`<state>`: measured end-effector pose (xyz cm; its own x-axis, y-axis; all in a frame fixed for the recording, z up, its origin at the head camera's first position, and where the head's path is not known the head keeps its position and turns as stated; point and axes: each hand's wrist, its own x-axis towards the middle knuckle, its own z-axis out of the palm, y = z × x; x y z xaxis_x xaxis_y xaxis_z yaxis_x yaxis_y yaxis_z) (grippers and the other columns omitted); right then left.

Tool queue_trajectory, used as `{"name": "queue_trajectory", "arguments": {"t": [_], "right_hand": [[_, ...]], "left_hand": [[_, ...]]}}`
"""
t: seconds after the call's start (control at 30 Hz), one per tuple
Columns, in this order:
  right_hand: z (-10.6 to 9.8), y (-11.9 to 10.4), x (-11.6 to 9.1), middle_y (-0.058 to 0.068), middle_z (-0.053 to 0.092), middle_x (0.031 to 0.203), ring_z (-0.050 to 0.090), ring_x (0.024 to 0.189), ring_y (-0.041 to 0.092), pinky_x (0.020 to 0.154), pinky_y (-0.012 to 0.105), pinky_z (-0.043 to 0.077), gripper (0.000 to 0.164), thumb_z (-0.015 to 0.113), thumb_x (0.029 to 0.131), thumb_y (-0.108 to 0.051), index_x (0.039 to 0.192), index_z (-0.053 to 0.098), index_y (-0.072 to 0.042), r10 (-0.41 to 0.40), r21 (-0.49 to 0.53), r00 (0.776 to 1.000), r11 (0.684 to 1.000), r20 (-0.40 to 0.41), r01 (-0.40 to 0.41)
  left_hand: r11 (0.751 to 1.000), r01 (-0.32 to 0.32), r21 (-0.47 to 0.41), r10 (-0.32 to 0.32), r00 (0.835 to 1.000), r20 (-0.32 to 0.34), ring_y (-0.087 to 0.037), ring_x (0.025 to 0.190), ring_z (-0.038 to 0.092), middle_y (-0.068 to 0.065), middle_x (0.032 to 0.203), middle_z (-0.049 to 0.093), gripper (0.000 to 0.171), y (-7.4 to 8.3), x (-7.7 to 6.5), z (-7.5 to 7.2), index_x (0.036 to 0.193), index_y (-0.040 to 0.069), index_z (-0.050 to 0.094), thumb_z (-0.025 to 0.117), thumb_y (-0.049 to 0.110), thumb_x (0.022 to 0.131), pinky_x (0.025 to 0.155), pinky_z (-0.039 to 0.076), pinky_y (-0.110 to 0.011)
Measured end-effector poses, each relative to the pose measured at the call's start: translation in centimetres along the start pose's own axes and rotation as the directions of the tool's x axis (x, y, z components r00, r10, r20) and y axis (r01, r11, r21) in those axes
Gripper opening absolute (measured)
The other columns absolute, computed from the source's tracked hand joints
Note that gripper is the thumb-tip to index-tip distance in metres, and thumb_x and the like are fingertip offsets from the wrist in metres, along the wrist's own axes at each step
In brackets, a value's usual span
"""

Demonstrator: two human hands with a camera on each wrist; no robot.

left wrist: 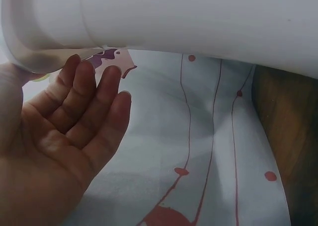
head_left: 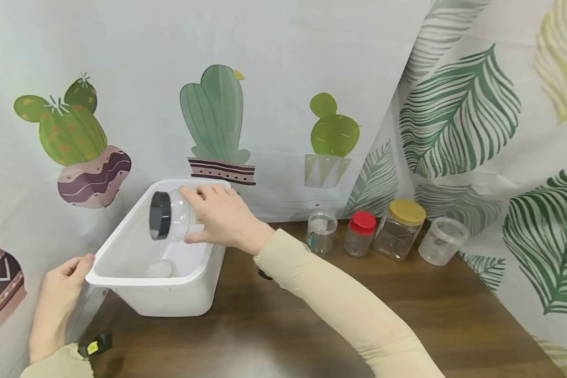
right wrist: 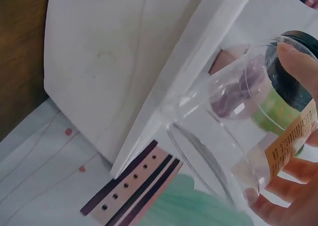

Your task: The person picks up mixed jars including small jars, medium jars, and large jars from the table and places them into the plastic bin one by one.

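My right hand (head_left: 227, 212) grips a clear plastic jar (right wrist: 238, 121) with a black lid (head_left: 160, 215) and an orange printed label (right wrist: 293, 141). The jar lies tilted on its side over the white plastic tub (head_left: 179, 302), its lid pointing left. A small clear round thing (head_left: 160, 269) sits inside the tub near its front wall. At the tub's front left corner, my left hand (head_left: 63, 294) holds the rim, thumb on top. Seen from the left wrist, the fingers (left wrist: 99, 102) curl up beneath that rim.
To the right, along the back of the brown wooden table (head_left: 312, 315), stand an open clear jar (head_left: 322, 233), a red-lidded jar (head_left: 359, 236), a gold-lidded square jar (head_left: 397, 233) and another clear jar (head_left: 441, 242). A printed curtain (head_left: 279, 63) hangs right behind the tub.
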<state>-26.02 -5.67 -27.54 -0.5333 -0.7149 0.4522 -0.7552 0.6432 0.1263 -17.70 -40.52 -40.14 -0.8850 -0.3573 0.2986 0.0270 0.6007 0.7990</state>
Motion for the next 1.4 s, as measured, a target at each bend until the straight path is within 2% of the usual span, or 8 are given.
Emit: {"name": "queue_trajectory", "arguments": {"t": [0.27, 0.4, 0.53, 0.7, 0.87, 1.17, 1.3, 1.4], "right_hand": [[1.9, -3.9, 4.4, -0.005, 0.048, 0.129, 0.046, 0.117, 0.018, 0.088, 0.036, 0.038, 0.087, 0.065, 0.077, -0.071, 0.146, 0.029, -0.032, 0.018, -0.140, 0.981, 0.990, 0.191, 0.009], [3.8, -5.9, 6.3, -0.007, 0.047, 0.133, 0.044, 0.120, 0.017, 0.091, 0.037, 0.037, 0.088, 0.066, 0.075, -0.073, 0.146, 0.030, -0.036, 0.077, -0.133, 0.954, 0.990, 0.289, -0.040], [5.8, -7.4, 7.5, -0.008, 0.049, 0.125, 0.045, 0.116, 0.015, 0.088, 0.036, 0.038, 0.084, 0.068, 0.072, -0.074, 0.142, 0.036, -0.039, 0.172, -0.118, 0.926, 0.983, 0.335, -0.140], [7.4, -8.0, 7.6, -0.007, 0.051, 0.123, 0.047, 0.113, 0.016, 0.085, 0.037, 0.039, 0.083, 0.072, 0.069, -0.072, 0.139, 0.041, -0.037, 0.301, -0.147, 0.878, 0.953, 0.372, -0.265], [8.3, -8.4, 7.4, -0.004, 0.052, 0.127, 0.048, 0.114, 0.019, 0.085, 0.041, 0.038, 0.088, 0.072, 0.068, -0.074, 0.140, 0.041, -0.034, 0.355, -0.190, 0.840, 0.934, 0.410, -0.302], [8.7, -8.5, 7.1, -0.003, 0.051, 0.132, 0.047, 0.118, 0.021, 0.090, 0.045, 0.039, 0.094, 0.069, 0.069, -0.076, 0.146, 0.037, -0.032, 0.389, -0.200, 0.821, 0.921, 0.417, -0.334], [8.3, -8.7, 6.9, 0.001, 0.043, 0.146, 0.038, 0.132, 0.027, 0.099, 0.055, 0.033, 0.103, 0.059, 0.071, -0.083, 0.154, 0.021, -0.033, 0.413, -0.207, 0.801, 0.911, 0.433, -0.357], [8.0, -8.9, 6.7, 0.002, 0.036, 0.150, 0.029, 0.139, 0.029, 0.102, 0.058, 0.028, 0.100, 0.049, 0.074, -0.086, 0.154, 0.018, -0.036, 0.408, -0.213, 0.800, 0.913, 0.441, -0.348]], "left_hand": [[1.000, -0.016, 0.005, 0.016, 1.000, 0.000, 0.007, 0.077, 0.048, 0.040, 0.086, 0.054, 0.026, 0.1, 0.0, -0.2, 0.091, 0.016, 0.072, 0.055, 0.033, 0.100, 0.064, 0.034, -0.014], [1.000, 0.000, 0.017, 0.000, 1.000, -0.004, 0.008, 0.077, 0.047, 0.041, 0.085, 0.053, 0.026, 0.0, -0.1, -0.3, 0.092, 0.015, 0.072, 0.055, 0.033, 0.100, 0.064, 0.034, -0.014], [1.000, -0.002, 0.023, 0.002, 1.000, -0.005, 0.005, 0.075, 0.046, 0.036, 0.080, 0.055, 0.025, 0.0, -0.1, -0.4, 0.092, 0.017, 0.072, 0.055, 0.034, 0.100, 0.063, 0.034, -0.016], [1.000, -0.019, 0.018, 0.019, 1.000, 0.006, 0.003, 0.074, 0.047, 0.032, 0.076, 0.056, 0.026, 0.3, 0.1, -0.2, 0.090, 0.016, 0.071, 0.055, 0.034, 0.100, 0.062, 0.034, -0.018], [1.000, -0.010, -0.005, 0.010, 1.000, -0.004, 0.007, 0.075, 0.048, 0.037, 0.079, 0.055, 0.021, 0.1, 0.0, -0.2, 0.089, 0.025, 0.072, 0.056, 0.033, 0.100, 0.062, 0.035, -0.016], [1.000, -0.009, 0.014, 0.009, 1.000, -0.005, 0.007, 0.073, 0.048, 0.038, 0.078, 0.054, 0.022, -0.1, -0.2, -0.1, 0.087, 0.026, 0.072, 0.055, 0.033, 0.100, 0.062, 0.035, -0.016], [1.000, -0.009, 0.008, 0.009, 1.000, -0.004, 0.006, 0.073, 0.048, 0.038, 0.078, 0.055, 0.023, -0.1, -0.1, -0.1, 0.087, 0.025, 0.072, 0.055, 0.034, 0.100, 0.062, 0.034, -0.016], [1.000, -0.006, 0.012, 0.006, 1.000, 0.000, 0.005, 0.074, 0.048, 0.035, 0.078, 0.056, 0.022, -0.2, -0.1, -0.2, 0.087, 0.027, 0.071, 0.055, 0.035, 0.100, 0.062, 0.035, -0.016]]}}
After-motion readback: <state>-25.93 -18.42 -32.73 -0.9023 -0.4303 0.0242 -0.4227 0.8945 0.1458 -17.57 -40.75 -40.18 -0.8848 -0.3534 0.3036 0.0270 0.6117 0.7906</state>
